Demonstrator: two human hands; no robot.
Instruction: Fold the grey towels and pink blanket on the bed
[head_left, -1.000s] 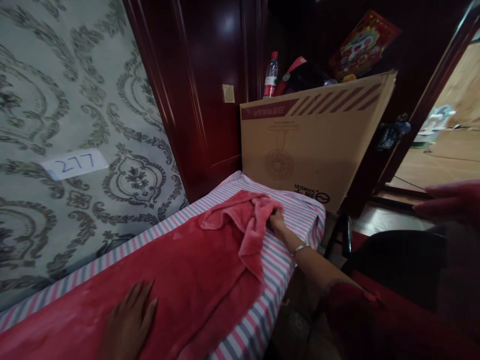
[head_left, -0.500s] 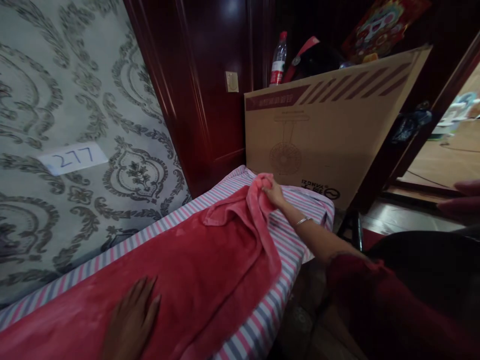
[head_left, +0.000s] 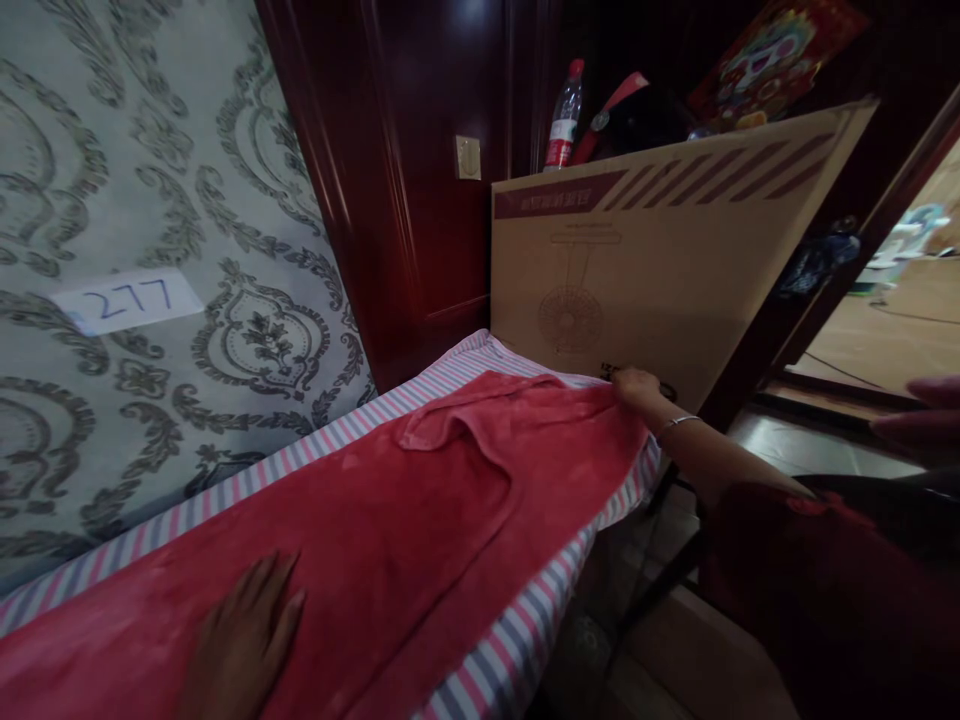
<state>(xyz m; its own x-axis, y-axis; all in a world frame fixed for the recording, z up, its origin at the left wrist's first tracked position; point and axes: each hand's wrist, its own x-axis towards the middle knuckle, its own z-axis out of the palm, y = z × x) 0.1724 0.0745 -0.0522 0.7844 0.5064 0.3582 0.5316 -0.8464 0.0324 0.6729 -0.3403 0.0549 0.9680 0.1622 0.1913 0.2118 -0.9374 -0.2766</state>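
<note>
A red plush blanket (head_left: 360, 510) lies over a board or narrow table with a striped cloth cover (head_left: 491, 665). My left hand (head_left: 244, 625) rests flat on the blanket at the lower left, fingers stretched and a little apart. At the far right end, my right hand (head_left: 637, 392), with a silver bangle at the wrist, is closed on a corner of the blanket and pulls it taut past the cover's edge. A curled fold still lies in the blanket's middle. What is under the cover is hidden.
Behind the far end stands a big cardboard box (head_left: 645, 260), with a plastic bottle (head_left: 566, 115) above it. Patterned wallpaper (head_left: 262, 345) carries a paper marked 277 (head_left: 127, 300). Part of another hand (head_left: 926, 415) shows at the right edge.
My right hand has moved right and slightly down, drawing the blanket's corner out over the far end. My left hand stays flat on the blanket.
</note>
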